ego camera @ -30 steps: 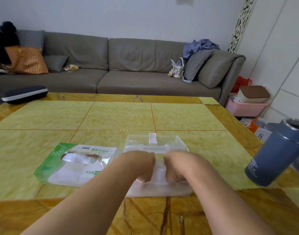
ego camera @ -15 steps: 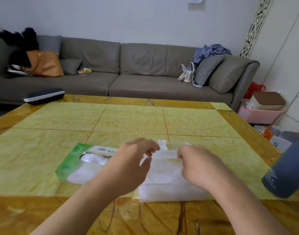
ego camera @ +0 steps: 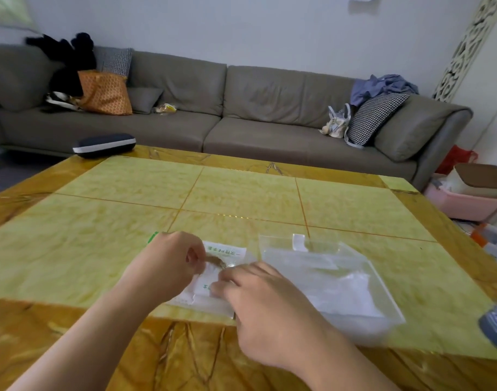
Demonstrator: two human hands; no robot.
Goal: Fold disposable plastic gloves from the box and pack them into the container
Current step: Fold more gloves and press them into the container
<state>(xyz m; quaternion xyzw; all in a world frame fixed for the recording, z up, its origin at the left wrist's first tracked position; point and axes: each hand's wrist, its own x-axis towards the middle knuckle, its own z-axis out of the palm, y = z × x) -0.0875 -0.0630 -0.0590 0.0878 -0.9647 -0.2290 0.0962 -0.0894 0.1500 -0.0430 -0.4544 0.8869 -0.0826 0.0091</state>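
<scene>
We can just make out upside-down green print on the flat white and green glove box, too blurry to read properly. It sits on the yellow marble-look table, just left of the clear plastic container holding white folded gloves. A dark zip case lies at the far left edge. Our left hand is curled, pinching at the box opening; our right hand hovers over the box's near side, fingers bent, grip unclear.
</scene>
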